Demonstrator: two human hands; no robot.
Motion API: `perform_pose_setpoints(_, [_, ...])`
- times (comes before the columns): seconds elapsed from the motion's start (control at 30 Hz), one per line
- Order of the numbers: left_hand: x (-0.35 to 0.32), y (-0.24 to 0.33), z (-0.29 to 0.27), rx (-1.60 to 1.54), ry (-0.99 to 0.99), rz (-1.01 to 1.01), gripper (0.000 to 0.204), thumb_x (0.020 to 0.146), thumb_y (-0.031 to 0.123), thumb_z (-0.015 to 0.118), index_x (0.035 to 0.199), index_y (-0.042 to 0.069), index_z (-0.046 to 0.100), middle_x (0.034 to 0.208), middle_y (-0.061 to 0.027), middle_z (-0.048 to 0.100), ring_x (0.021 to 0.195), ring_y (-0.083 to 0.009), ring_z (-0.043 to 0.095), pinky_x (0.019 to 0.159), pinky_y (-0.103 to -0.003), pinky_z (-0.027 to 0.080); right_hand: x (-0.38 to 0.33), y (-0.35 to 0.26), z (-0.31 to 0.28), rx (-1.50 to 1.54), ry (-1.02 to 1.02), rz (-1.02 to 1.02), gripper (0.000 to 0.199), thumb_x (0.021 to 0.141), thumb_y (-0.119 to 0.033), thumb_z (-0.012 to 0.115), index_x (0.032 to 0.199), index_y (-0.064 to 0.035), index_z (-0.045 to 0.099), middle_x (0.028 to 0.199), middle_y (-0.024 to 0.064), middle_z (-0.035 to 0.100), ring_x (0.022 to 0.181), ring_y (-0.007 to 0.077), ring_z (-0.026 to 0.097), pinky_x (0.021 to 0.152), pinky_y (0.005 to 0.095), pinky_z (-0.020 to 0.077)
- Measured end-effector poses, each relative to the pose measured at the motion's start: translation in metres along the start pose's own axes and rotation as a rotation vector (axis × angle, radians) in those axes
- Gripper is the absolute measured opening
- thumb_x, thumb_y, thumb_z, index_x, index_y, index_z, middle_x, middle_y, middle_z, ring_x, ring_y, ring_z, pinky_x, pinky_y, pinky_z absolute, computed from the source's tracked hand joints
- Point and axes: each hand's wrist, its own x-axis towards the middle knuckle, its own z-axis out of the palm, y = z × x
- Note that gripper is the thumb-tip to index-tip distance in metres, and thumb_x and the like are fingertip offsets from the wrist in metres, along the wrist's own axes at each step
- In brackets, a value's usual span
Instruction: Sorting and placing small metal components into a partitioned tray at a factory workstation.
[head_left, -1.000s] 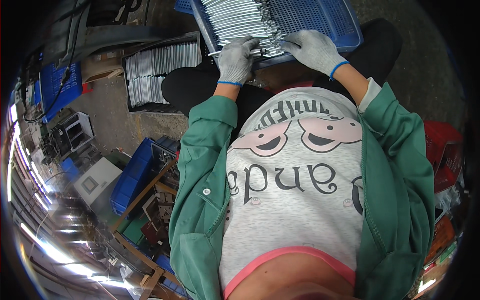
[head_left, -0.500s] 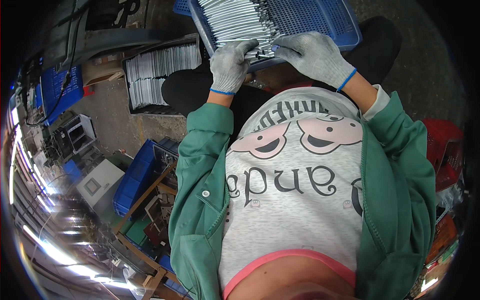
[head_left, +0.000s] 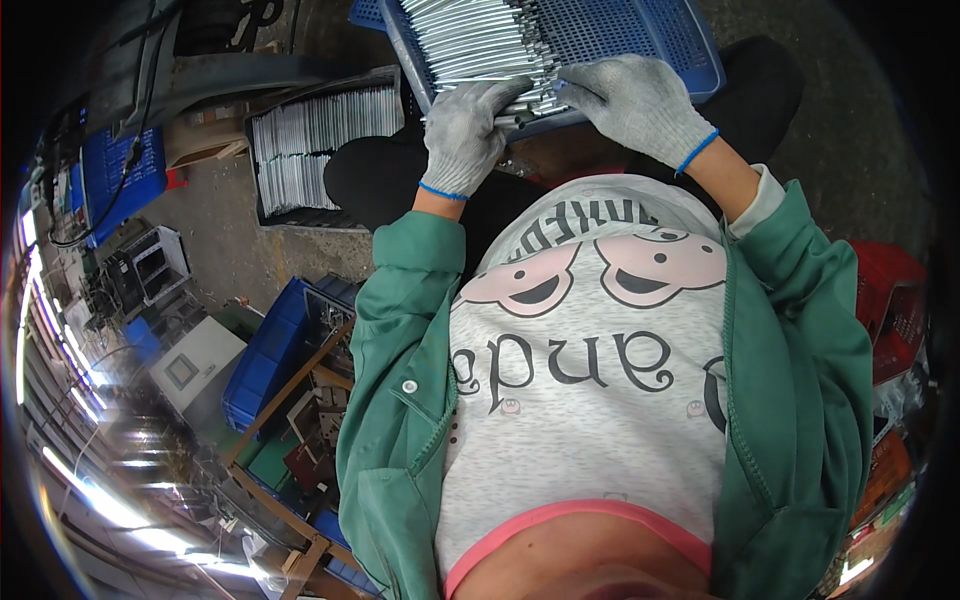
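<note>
A blue plastic basket (head_left: 660, 48) stands at the top, with a row of thin silvery metal tubes (head_left: 470, 40) lying side by side in its left part. My left hand (head_left: 462, 140), in a grey knitted glove, is closed at the basket's near edge around a metal tube (head_left: 512, 122), whose dark open end points right. To the right, my gloved right hand (head_left: 640, 108) has thumb and fingers pinched together by the tube ends. A small bluish bit shows at its fingertips, too small to name.
Left of my knee, a black crate (head_left: 262, 190) holds many similar metal tubes. Farther left are a blue bin (head_left: 120, 180) and a white-grey box (head_left: 198, 365). A blue tray (head_left: 265, 360) lies by a wooden frame. A red crate (head_left: 885, 300) stands at the right.
My right hand has shifted slightly right and up, away from my left hand. My left hand has moved a little, its fingers reaching farther right over the tubes.
</note>
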Motion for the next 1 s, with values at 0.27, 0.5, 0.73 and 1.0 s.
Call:
perform_pose_setpoints(0.27, [0.002,0.002,-0.007,-0.013,0.055,0.016,0.030,0.075,0.012,0.075,0.103,0.020,0.077,0.094,0.0037,0.073,0.079,-0.0198,0.064,0.081,-0.033,0.047,-0.002,-0.002,0.003,-0.007,-0.113,-0.011,0.024,0.096,-0.030,0.064,0.107,-0.0140,0.079,0.080,0.0053,0.077,0.061,0.0206,0.068,0.060,0.0316,0.0544])
perform_pose_setpoints(0.5, [0.003,0.002,-0.006,0.018,0.091,0.054,0.026,0.076,0.015,0.075,0.101,0.020,0.078,0.092,0.0040,0.073,0.079,-0.0187,0.063,0.082,-0.033,0.045,0.004,0.001,0.002,0.095,-0.065,0.047,0.024,0.096,-0.029,0.065,0.107,-0.0130,0.079,0.082,0.0056,0.078,0.064,0.0213,0.069,0.064,0.0322,0.0560])
perform_pose_setpoints(0.73, [-0.006,-0.005,0.001,0.010,0.102,0.015,0.021,0.080,0.019,0.077,0.101,0.020,0.078,0.091,0.0035,0.072,0.081,-0.0179,0.063,0.084,-0.034,0.045,0.003,-0.008,-0.004,0.089,-0.125,0.010,0.025,0.095,-0.028,0.065,0.106,-0.0121,0.080,0.084,0.0052,0.078,0.065,0.0223,0.070,0.066,0.0338,0.0564])
perform_pose_setpoints(1.0, [-0.004,-0.003,0.003,-0.074,0.131,0.028,0.021,0.080,0.019,0.076,0.101,0.019,0.078,0.092,0.0021,0.073,0.083,-0.0196,0.064,0.087,-0.034,0.046,0.006,0.001,0.005,0.176,-0.075,0.044,0.024,0.096,-0.027,0.065,0.102,-0.0110,0.081,0.083,0.0069,0.078,0.067,0.0238,0.070,0.069,0.0346,0.0568])
